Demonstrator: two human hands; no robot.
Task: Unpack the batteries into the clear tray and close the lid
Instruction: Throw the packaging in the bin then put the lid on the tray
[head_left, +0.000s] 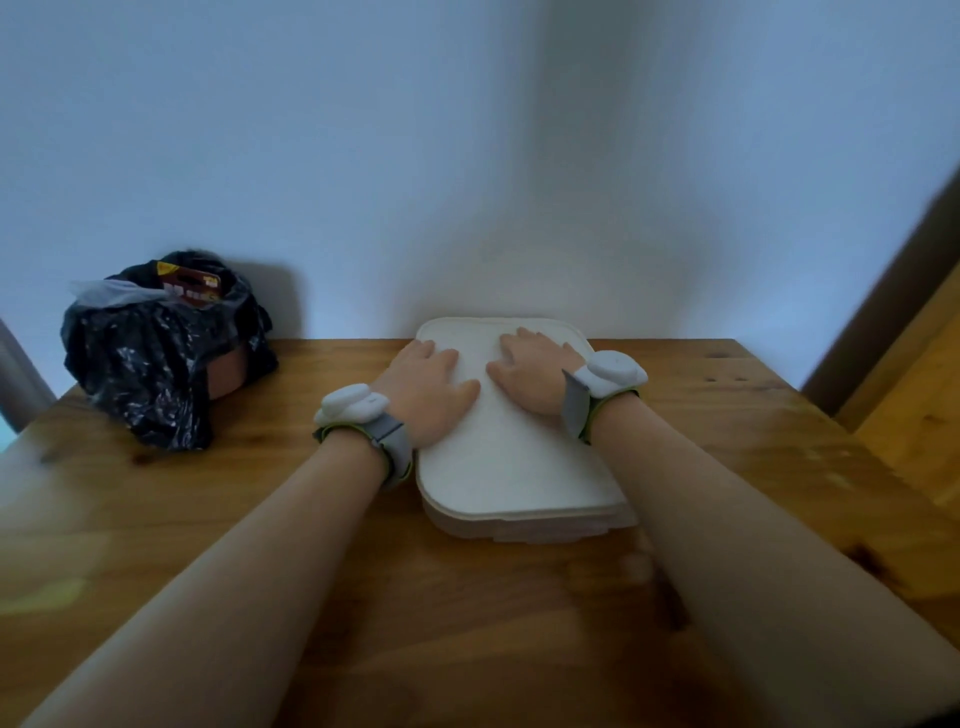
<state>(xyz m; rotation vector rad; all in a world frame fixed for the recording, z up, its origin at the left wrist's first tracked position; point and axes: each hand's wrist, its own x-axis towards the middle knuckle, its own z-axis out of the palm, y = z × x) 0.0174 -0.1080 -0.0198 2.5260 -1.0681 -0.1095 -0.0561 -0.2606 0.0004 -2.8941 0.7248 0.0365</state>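
Observation:
A flat tray (540, 525) with a white lid (514, 467) lies on the wooden table against the wall. The lid covers the tray, so its contents are hidden. My left hand (428, 392) rests palm down on the lid's left side, fingers spread. My right hand (535, 374) lies flat on the lid's far right part, fingers apart. Neither hand holds anything. Each wrist carries a white device on a grey strap. No loose batteries are visible.
A bin lined with a black plastic bag (156, 358) stands at the table's far left, with red and clear packaging (192, 288) sticking out of its top. The wall runs along the table's back edge. Wooden furniture (909, 395) stands at the right.

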